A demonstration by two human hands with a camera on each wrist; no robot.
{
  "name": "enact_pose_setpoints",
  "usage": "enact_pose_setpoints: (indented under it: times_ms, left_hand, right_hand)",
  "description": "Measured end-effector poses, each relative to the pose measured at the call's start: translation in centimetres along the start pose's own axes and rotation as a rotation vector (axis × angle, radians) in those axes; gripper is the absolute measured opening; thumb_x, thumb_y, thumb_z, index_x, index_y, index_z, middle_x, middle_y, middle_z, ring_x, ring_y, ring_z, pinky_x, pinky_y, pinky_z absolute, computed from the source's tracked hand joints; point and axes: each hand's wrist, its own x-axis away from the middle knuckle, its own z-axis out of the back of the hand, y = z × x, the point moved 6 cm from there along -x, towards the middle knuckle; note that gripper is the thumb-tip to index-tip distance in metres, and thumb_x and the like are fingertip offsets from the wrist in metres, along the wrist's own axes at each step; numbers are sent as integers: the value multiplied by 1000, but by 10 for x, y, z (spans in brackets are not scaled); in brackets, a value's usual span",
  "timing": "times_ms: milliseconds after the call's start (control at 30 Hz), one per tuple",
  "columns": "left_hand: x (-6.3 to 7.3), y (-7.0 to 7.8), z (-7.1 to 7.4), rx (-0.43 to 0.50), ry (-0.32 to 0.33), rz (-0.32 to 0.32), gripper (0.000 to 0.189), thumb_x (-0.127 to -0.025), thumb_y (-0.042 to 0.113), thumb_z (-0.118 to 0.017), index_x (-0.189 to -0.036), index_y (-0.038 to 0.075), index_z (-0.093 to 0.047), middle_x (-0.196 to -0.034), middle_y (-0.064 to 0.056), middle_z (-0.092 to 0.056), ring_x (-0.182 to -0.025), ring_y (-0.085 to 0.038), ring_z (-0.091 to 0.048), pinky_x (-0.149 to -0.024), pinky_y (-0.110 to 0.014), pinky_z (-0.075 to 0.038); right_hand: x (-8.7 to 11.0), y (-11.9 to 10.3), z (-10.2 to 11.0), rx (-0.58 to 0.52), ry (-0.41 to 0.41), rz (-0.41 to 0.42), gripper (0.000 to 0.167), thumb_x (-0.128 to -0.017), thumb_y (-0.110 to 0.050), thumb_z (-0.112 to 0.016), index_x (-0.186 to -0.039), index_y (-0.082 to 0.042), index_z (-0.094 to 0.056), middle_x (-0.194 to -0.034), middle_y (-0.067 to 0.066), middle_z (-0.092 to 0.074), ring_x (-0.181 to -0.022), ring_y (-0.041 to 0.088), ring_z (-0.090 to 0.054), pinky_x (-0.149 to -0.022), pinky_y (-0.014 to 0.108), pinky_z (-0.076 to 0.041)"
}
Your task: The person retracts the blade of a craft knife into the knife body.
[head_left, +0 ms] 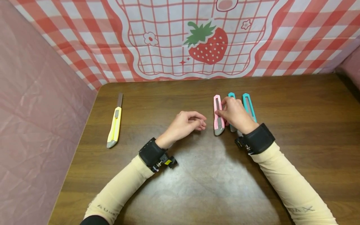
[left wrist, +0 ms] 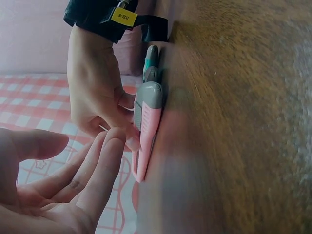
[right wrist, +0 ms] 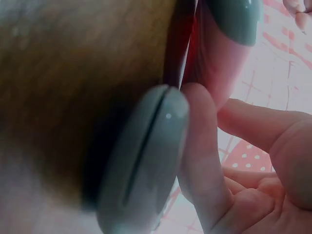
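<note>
A pink utility knife (head_left: pixel 219 123) with a grey end lies on the table, its blade slid inside. My right hand (head_left: pixel 237 113) pinches it, thumb across its top face and a finger along its right side; the right wrist view shows that finger between the pink body (right wrist: pixel 222 63) and a grey knife end (right wrist: pixel 146 156). A teal utility knife (head_left: pixel 231 94) lies partly hidden under this hand, and a second teal one (head_left: pixel 249 104) is just to its right. My left hand (head_left: pixel 185 124) hovers left of the pink knife, holding nothing, fingers loosely bent.
At the table's left side lies a yellow utility knife (head_left: pixel 114 128) with its dark blade extended away from me. The wooden table (head_left: pixel 157 97) ends at the back against a red-and-white checked cloth (head_left: pixel 157 65) with a strawberry print.
</note>
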Motion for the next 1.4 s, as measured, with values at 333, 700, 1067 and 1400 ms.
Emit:
enact_pose_setpoints:
  times_ms: [333,700,1067,1400]
  left_hand:
    - [0,0,-1,6,-22,-5,26,-98,3,-51,-118,-9,-63,-104,-26,-72,-96,-36,-72,-84,-37,-61]
    - [-1,-2,-2,9,-21,-10,26,-98,2,-52,-117,-10,-63,-106,-28,-71,-95,-33,-73,-84,-36,-62]
    - [-1,-2,-2,14,-23,2,26,-98,3,-51,-117,-9,-63,-105,-26,-72,-94,-31,-73,-84,-36,-62]
    - [-1,-2,-2,24,-32,-5,26,-98,2,-51,-118,-10,-63,-106,-28,-71,-97,-37,-72,-84,-37,-62]
  right_hand:
    - [2,0,1,19,28,8,24,-91,-10,-69,-101,8,-58,-63,16,-66,-41,17,-60,-39,27,-48]
    - [2,0,0,38,31,21,16,-91,-8,-65,-95,6,-59,-59,13,-64,-39,15,-57,-39,29,-49]
    - [2,1,-1,56,14,3,11,-92,-6,-63,-92,5,-61,-57,12,-63,-41,14,-58,-42,28,-50]
    - [3,1,0,61,3,-10,11,-92,-5,-61,-95,5,-59,-57,11,-62,-42,15,-58,-43,28,-50]
